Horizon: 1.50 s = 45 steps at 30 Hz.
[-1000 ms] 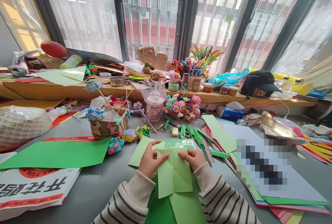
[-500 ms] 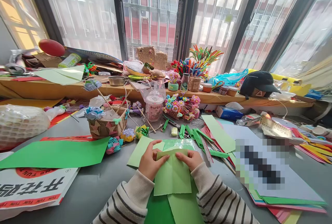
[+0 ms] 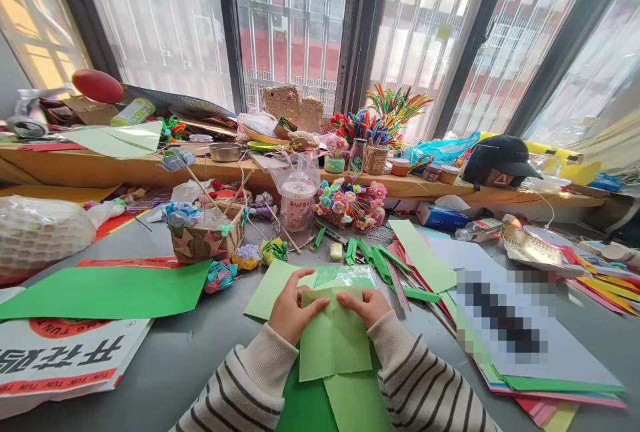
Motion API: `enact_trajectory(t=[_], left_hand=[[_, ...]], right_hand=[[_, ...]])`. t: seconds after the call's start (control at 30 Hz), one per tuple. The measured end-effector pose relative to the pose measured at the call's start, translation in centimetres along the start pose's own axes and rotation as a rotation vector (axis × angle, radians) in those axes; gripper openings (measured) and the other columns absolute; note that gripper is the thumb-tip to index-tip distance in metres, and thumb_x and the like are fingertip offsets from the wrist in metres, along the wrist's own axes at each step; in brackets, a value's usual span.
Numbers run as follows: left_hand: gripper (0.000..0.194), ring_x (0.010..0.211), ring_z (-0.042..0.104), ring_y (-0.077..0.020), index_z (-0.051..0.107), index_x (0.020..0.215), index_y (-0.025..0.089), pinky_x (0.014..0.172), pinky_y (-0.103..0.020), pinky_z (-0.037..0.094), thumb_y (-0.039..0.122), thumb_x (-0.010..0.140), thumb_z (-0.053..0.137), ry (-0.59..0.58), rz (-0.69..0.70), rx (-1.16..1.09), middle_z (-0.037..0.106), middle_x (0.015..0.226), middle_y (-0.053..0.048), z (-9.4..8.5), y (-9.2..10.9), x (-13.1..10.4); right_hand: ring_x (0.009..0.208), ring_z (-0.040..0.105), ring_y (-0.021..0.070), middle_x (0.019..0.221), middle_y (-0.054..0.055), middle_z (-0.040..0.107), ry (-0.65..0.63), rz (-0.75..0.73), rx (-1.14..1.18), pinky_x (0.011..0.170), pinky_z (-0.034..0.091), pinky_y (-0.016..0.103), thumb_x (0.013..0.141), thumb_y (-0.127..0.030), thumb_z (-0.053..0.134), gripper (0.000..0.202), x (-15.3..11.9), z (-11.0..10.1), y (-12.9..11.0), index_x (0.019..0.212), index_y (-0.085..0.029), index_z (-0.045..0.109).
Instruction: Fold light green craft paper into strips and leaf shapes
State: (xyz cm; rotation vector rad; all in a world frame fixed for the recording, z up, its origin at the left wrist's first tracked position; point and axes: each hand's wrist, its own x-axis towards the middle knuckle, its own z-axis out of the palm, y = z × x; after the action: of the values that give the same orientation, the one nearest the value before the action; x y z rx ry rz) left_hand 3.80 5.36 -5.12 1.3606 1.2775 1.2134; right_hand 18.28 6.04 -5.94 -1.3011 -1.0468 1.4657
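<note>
A light green sheet of paper [image 3: 336, 345] with crease lines is held up between both hands. My left hand [image 3: 293, 309] pinches its upper left edge, thumb in front and fingers behind. At the upper right edge, my right hand [image 3: 369, 305] grips it the same way, the two thumbs close together. Another light green piece [image 3: 270, 289] lies behind my left hand. Below the held sheet are a darker green sheet [image 3: 305, 405] and one more light green piece [image 3: 355, 402]. A clear plastic bag with green inside [image 3: 345, 277] lies just beyond.
Folded green strips [image 3: 380, 265] and a pink ruler [image 3: 399, 289] lie ahead to the right. A paper stack [image 3: 575, 359] is at right. At left are a bright green sheet [image 3: 105, 292], a white bag [image 3: 65, 365] and a flower basket [image 3: 205, 242]. A lidded cup [image 3: 297, 205] stands behind.
Both hands keep their pinch on the light green paper. Its upper edge bends a little differently near the thumbs, and its lower edge sits slightly lower and further right.
</note>
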Motion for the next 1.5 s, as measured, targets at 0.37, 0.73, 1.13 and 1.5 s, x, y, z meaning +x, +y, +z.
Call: enact_trajectory(t=[0.37, 0.73, 1.13, 1.5], left_hand=[[0.048, 0.038, 0.043, -0.0084, 0.043, 0.094, 0.019, 0.039, -0.018, 0.032, 0.031, 0.051, 0.062, 0.055, 0.078, 0.073, 0.046, 0.044, 0.008, 0.08, 0.03, -0.26], [0.052, 0.043, 0.051, -0.0137, 0.041, 0.092, 0.018, 0.043, -0.024, 0.038, 0.035, 0.048, 0.062, 0.049, 0.011, 0.021, 0.056, 0.052, 0.003, 0.2, 0.38, -0.2], [0.05, 0.04, 0.047, -0.01, 0.042, 0.09, 0.019, 0.042, -0.02, 0.036, 0.034, 0.048, 0.063, 0.086, 0.028, 0.0, 0.051, 0.047, 0.007, 0.48, -0.06, -0.35], [0.059, 0.044, 0.052, -0.0155, 0.04, 0.093, 0.02, 0.041, -0.025, 0.039, 0.036, 0.042, 0.066, 0.057, -0.05, -0.082, 0.054, 0.049, 0.004, 0.35, -0.21, -0.17]], right_hand=[[0.044, 0.05, 0.0117, 0.05, 0.002, 0.059, -0.031, 0.033, 0.009, 0.047, 0.039, 0.024, 0.043, -0.037, 0.066, 0.031, -0.01, -0.38, 0.23, 0.058, -0.011, 0.062], [0.042, 0.05, 0.0123, 0.048, 0.003, 0.058, 0.016, 0.007, 0.019, 0.045, 0.039, 0.024, 0.04, -0.038, 0.067, 0.032, -0.19, 0.0, -0.32, 0.054, -0.011, 0.06], [0.044, 0.05, 0.0113, 0.048, 0.001, 0.058, -0.024, 0.018, 0.061, 0.046, 0.039, 0.024, 0.041, -0.038, 0.067, 0.031, -0.26, 0.0, 0.01, 0.056, -0.011, 0.06], [0.046, 0.051, 0.0127, 0.051, 0.002, 0.06, -0.033, 0.024, -0.008, 0.048, 0.04, 0.025, 0.04, -0.037, 0.067, 0.032, -0.39, -0.22, -0.25, 0.057, -0.011, 0.062]])
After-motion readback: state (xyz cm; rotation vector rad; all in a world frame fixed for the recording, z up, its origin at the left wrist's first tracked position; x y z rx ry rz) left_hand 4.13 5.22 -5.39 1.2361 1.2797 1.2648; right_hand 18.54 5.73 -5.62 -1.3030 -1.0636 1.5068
